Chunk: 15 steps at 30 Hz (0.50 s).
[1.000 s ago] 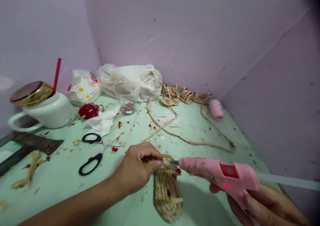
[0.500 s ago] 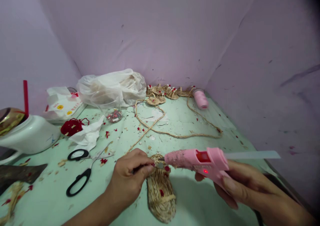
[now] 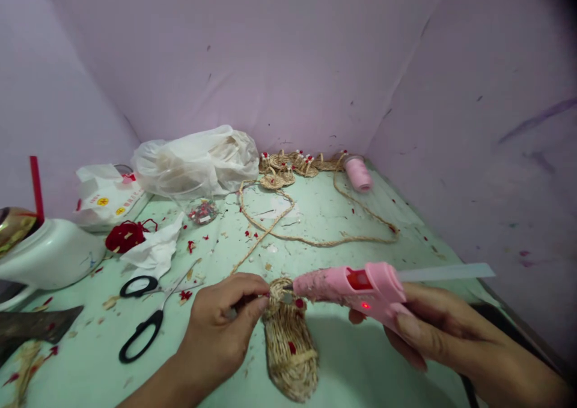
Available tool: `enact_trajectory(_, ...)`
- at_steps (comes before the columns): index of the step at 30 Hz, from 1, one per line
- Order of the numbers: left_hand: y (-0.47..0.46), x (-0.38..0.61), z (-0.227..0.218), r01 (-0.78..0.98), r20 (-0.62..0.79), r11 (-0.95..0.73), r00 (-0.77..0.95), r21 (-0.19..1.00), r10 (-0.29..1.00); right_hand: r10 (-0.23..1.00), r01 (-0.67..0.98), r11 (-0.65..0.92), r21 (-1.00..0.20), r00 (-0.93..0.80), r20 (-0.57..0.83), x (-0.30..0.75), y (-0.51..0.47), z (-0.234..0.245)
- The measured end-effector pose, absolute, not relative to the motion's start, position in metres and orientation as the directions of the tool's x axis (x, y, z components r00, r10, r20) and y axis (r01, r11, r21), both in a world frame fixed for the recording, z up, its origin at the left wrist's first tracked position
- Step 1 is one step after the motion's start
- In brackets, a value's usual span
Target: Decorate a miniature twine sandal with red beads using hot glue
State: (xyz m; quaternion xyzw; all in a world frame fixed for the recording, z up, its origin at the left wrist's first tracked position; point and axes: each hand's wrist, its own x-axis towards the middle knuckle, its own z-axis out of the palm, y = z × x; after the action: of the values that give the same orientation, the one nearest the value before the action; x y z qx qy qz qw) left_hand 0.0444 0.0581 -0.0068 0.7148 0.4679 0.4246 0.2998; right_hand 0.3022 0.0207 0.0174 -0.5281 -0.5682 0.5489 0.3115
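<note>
My right hand [image 3: 433, 330] is wrapped round a pink hot glue gun [image 3: 347, 288] with its red light lit and a pale glue stick [image 3: 446, 271] out of its back. The nozzle points left, at the far end of a small woven straw slipper [image 3: 293, 354], with a grey round piece and small red bits on it. On the slipper's left side my left hand [image 3: 225, 324] holds thumb and forefinger pinched at its far end. What lies between those fingertips is too small to make out.
Black-handled scissors [image 3: 151, 318] lie left of my left hand. Behind them are crumpled tissue [image 3: 155, 249], red yarn [image 3: 126, 237] and a white pot [image 3: 58, 252]. A straw cord [image 3: 311, 241] loops across the table. Farther back are a plastic bag [image 3: 198, 158] and a pink thread spool [image 3: 358, 173].
The whole view has shifted slightly. My left fingertips have moved a little left off the slipper's top, and the dark red bit at them shows less. The glue gun stays at the slipper's far end.
</note>
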Motion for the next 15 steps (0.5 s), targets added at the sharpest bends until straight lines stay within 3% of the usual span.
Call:
enact_trajectory(6, 0.0578, 0.0438, -0.0043, 0.308, 0.143, -0.171, 0.113, 0.936, 0.983, 0.914, 0.283, -0.141, -0.949, -0.330, -0.234, 0.3017, 0.0246, 0.0241)
enact_trajectory(15, 0.0583, 0.0472, -0.0079, 0.448, 0.391, -0.474, 0.269, 0.758, 0.880, 0.919, 0.266, -0.150, -0.952, -0.318, -0.234, 0.3037, 0.0239, 0.0246)
